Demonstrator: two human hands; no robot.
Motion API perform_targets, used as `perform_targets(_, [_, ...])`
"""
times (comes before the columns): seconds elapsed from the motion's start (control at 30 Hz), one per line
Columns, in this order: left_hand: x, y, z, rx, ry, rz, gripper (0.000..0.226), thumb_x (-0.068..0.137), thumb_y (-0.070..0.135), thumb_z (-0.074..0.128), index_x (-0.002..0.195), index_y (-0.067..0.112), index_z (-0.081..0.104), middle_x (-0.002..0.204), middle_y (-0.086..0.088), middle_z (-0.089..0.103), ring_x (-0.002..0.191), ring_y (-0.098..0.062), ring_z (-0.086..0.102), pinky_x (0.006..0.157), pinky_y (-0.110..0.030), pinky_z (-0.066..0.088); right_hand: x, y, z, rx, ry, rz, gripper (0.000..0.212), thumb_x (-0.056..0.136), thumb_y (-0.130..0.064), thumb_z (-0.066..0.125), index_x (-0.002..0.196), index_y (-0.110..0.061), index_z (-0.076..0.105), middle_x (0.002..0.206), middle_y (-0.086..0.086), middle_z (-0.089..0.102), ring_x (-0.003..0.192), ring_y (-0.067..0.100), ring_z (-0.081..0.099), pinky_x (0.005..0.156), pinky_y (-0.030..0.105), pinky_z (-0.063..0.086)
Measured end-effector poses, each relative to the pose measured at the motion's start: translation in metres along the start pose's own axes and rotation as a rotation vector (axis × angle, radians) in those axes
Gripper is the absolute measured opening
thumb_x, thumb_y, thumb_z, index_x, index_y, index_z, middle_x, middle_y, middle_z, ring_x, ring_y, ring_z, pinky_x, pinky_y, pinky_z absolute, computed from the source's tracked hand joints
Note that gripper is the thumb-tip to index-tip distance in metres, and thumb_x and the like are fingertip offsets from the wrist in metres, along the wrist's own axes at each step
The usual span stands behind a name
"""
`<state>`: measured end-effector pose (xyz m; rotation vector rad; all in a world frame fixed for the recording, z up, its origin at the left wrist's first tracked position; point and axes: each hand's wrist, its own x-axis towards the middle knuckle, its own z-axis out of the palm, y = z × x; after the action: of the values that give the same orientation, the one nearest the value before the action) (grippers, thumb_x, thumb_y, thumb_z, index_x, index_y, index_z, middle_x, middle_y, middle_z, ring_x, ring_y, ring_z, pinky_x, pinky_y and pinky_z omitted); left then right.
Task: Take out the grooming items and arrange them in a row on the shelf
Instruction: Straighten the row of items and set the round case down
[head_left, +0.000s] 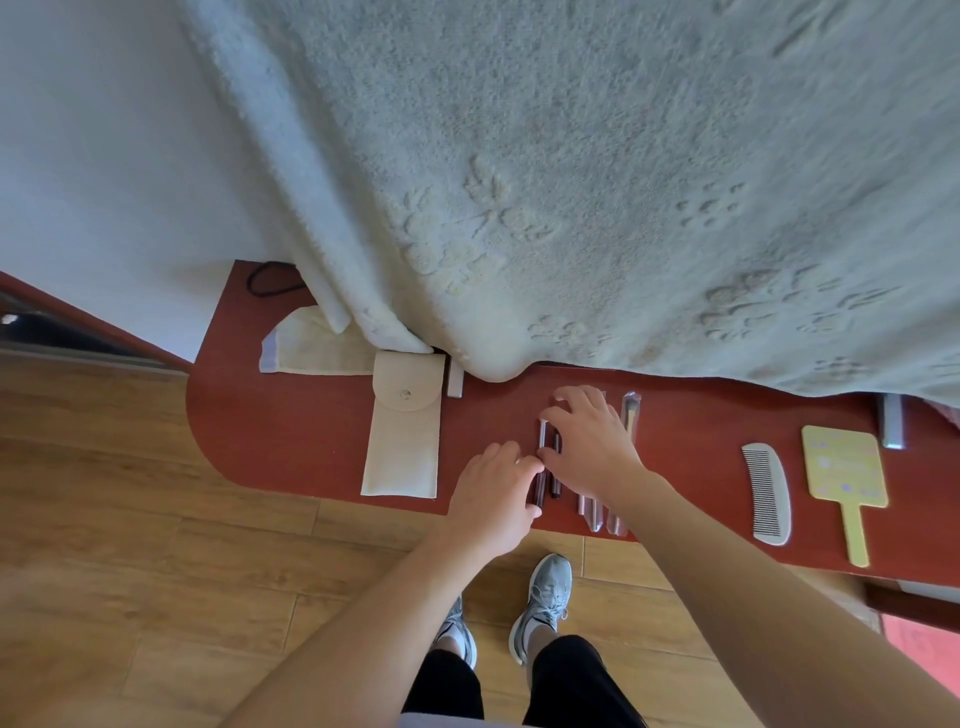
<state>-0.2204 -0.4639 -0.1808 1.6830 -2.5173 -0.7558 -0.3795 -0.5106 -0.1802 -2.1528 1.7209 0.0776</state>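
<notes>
On the red-brown shelf (311, 441) several slim makeup brushes lie side by side. My left hand (493, 493) touches the near end of a dark-handled brush (543, 441), fingertips on it. My right hand (587, 441) lies spread over the brushes, thumb against a second dark brush (556, 457). Clear-sleeved brushes (597, 514) stick out below my right wrist, and another sleeved brush (629, 410) lies past my fingers. A cream pouch (402, 441) with its flap closed lies to the left. A white comb (768, 493) and a yellow hand mirror (844, 473) lie to the right.
A thick pale blanket (571, 182) hangs over the back of the shelf. A folded cream cloth (306, 348) and a black hair tie (267, 280) lie at the back left. The wooden floor (156, 519) and my grey shoes (543, 597) are below the shelf's front edge.
</notes>
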Motion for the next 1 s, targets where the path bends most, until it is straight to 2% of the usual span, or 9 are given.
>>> perform_targets(0.33, [-0.0003,-0.0006,0.0049,-0.022,0.001,-0.021,0.050,0.089,0.039,0.069,0.133,0.025,0.053,0.122,0.003,0.056,0.111,-0.017,0.051,0.095,-0.031,0.045,0.0011,-0.0007,0.0001,-0.003,-0.028,0.011,0.047,0.083,-0.035,0.061,0.128,-0.024,0.057,0.141,0.001,0.041,0.134,0.022,0.027,0.108,0.041,0.031])
perform_targets(1.0, [0.0012,-0.0032,0.0058,-0.027,-0.005,-0.035,0.051,0.087,0.040,0.071,0.132,0.024,0.054,0.119,0.003,0.056,0.108,-0.017,0.052,0.094,-0.031,0.047,0.0016,-0.0060,-0.0035,-0.011,-0.050,0.011,0.049,0.083,-0.031,0.060,0.130,-0.019,0.056,0.143,0.000,0.040,0.135,0.022,0.026,0.110,0.039,0.028])
